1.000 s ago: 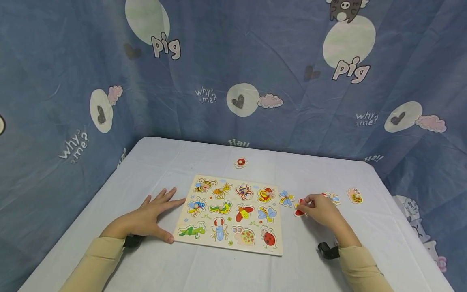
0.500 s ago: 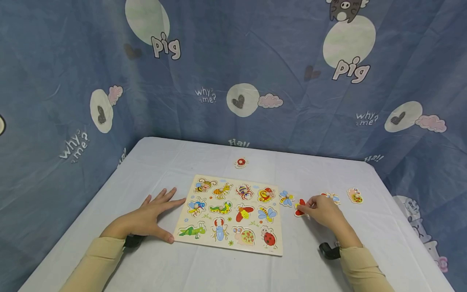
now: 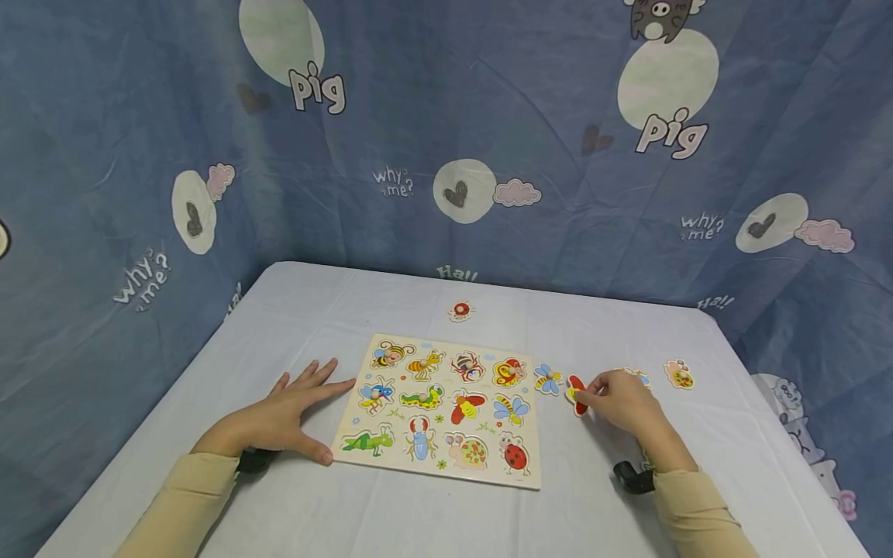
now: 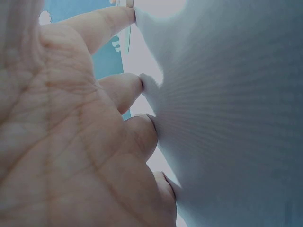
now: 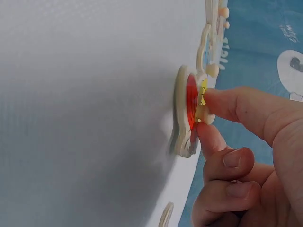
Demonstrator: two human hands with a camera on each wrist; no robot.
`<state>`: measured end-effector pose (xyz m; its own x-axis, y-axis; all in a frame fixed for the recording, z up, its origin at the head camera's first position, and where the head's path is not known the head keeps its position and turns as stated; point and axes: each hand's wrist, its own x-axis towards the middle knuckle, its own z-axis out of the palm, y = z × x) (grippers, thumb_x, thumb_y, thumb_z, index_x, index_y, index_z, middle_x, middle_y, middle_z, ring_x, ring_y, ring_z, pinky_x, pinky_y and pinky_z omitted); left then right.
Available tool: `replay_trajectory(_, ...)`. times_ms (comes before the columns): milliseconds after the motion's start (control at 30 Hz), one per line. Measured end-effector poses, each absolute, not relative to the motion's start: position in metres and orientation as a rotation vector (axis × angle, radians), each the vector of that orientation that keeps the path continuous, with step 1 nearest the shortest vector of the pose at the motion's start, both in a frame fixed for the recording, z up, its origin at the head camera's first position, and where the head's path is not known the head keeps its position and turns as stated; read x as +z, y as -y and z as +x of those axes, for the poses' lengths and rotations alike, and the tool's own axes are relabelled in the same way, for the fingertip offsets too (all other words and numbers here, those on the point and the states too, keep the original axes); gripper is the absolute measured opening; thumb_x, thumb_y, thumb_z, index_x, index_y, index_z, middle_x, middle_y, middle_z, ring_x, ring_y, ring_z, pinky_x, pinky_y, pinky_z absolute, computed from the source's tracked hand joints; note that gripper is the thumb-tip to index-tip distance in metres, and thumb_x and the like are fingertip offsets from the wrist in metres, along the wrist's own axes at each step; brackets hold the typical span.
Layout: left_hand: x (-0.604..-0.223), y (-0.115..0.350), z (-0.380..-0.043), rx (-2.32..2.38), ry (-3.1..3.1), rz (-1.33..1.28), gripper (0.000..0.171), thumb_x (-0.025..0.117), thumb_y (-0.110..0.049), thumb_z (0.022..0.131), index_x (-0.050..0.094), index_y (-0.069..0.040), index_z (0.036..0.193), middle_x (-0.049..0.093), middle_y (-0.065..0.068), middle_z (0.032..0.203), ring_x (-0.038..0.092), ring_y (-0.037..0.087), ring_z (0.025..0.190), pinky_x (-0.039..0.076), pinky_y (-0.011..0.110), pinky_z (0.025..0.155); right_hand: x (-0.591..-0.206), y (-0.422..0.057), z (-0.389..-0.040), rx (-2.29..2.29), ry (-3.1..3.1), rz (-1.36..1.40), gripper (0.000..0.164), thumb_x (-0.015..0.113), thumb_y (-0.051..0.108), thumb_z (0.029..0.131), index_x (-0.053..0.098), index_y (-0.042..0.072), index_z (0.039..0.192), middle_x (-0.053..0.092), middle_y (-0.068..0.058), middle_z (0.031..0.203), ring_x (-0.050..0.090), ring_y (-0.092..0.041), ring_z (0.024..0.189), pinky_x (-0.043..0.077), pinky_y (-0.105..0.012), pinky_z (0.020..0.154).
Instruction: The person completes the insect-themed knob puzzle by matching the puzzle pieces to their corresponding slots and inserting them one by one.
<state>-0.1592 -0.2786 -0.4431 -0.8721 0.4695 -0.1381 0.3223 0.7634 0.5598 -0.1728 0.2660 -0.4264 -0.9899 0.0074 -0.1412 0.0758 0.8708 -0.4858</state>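
My right hand point(image 3: 621, 401) pinches the knob of a red and yellow winged-insect puzzle piece point(image 5: 191, 101) between thumb and finger. The piece is tilted in the head view and seems just off the cloth, its shadow beside it in the right wrist view. Left of it lies a blue-winged bee piece point(image 3: 548, 380). The wooden insect puzzle board point(image 3: 498, 480) lies in the middle, several shapes printed on it, and some pieces with knobs sit in the back rows. My left hand point(image 3: 282, 418) rests on the cloth with fingers spread, thumb and index tip at the board's left edge.
A snail piece point(image 3: 679, 374) lies at the far right. Another piece point(image 3: 636, 377) is partly hidden behind my right hand. Behind the board is a red ladybug-like piece point(image 3: 460, 311). The white-covered table point(image 3: 349, 302) meets a blue printed curtain point(image 3: 391, 232) at the back.
The red and yellow piece has tilted up and turned slightly in my right hand, which has shifted a little to the right. My left hand and the board have stayed in place.
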Motion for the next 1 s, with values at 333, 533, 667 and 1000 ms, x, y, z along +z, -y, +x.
replay_trajectory(333, -0.4441, 0.2791, -0.1594, 0.776, -2.691, 0.608, 0.122, 0.1, -0.057, 0.06, 0.047, -0.025, 0.164, 0.014, 0.025, 0.179, 0.002, 0.058, 0.164, -0.004, 0.085, 0.122, -0.4229, -0.2725, -0.1746, -0.735, -2.906, 0.028, 0.023, 0.079, 0.027, 0.092, 0.075, 0.005, 0.096, 0.063, -0.001, 0.073, 0.054, -0.017, 0.066, 0.041, -0.031, 0.058)
replay_trajectory(533, -0.4448, 0.2787, -0.1598, 0.767, -2.695, 0.604, 0.122, 0.1, -0.057, 0.06, 0.046, -0.026, 0.164, 0.014, 0.025, 0.179, 0.002, 0.058, 0.164, -0.004, 0.085, 0.122, -0.422, -0.2743, -0.1749, -0.732, -2.901, 0.038, 0.019, 0.078, 0.023, 0.088, 0.074, 0.007, 0.097, 0.061, -0.003, 0.077, 0.053, -0.018, 0.068, 0.041, -0.031, 0.058)
replay_trajectory(667, -0.4438, 0.2783, -0.1594, 0.768, -2.694, 0.604, 0.122, 0.1, -0.057, 0.06, 0.047, -0.025, 0.164, 0.014, 0.025, 0.179, 0.002, 0.058, 0.164, -0.004, 0.085, 0.122, -0.4219, -0.2746, -0.1755, -0.723, -2.897, 0.037, 0.018, 0.078, 0.022, 0.089, 0.074, 0.007, 0.098, 0.061, -0.003, 0.079, 0.054, -0.019, 0.069, 0.041, -0.031, 0.059)
replay_trajectory(1000, -0.4441, 0.2786, -0.1599, 0.77, -2.689, 0.604, 0.122, 0.1, -0.058, 0.06, 0.046, -0.026, 0.165, 0.014, 0.024, 0.18, 0.002, 0.058, 0.164, -0.004, 0.085, 0.122, -0.4252, -0.2762, -0.1765, -0.749, -2.885, 0.003, 0.016, 0.078, 0.02, 0.091, 0.075, 0.006, 0.099, 0.06, -0.003, 0.077, 0.052, -0.018, 0.068, 0.04, -0.032, 0.059)
